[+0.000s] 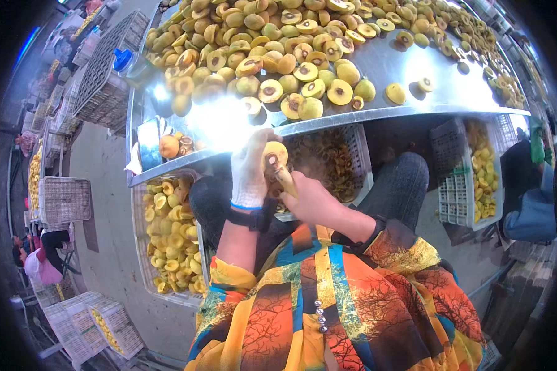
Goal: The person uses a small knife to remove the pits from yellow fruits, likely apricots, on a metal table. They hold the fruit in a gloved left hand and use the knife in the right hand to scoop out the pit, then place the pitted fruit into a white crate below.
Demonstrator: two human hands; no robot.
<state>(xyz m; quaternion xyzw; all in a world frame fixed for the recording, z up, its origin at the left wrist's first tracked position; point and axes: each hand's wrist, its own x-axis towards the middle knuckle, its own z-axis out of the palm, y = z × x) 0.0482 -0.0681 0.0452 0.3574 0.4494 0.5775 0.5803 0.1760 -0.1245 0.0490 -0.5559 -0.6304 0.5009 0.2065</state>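
My left hand (pixel 247 176), in a white glove with a blue cuff edge, is closed around a yellow peach half (pixel 275 149) just below the table's near edge. The cut face is turned towards my right hand, and a brown pit hollow shows in it. My bare right hand (pixel 310 196) is wrapped round the light handle of a small pitting tool (pixel 284 179). The tool's tip meets the peach half at the pit; the tip's shape is hard to make out. Below both hands, a crate (pixel 360 154) between my knees holds brown pits and scraps.
A metal table (pixel 377 111) carries a heap of halved peaches (pixel 247 43). Peach halves fill a crate (pixel 143 247) at my left and another crate (pixel 455 201) at my right. A blue-capped bottle (pixel 127 62) stands at the table's left corner. Stacked crates (pixel 65 201) and people are further left.
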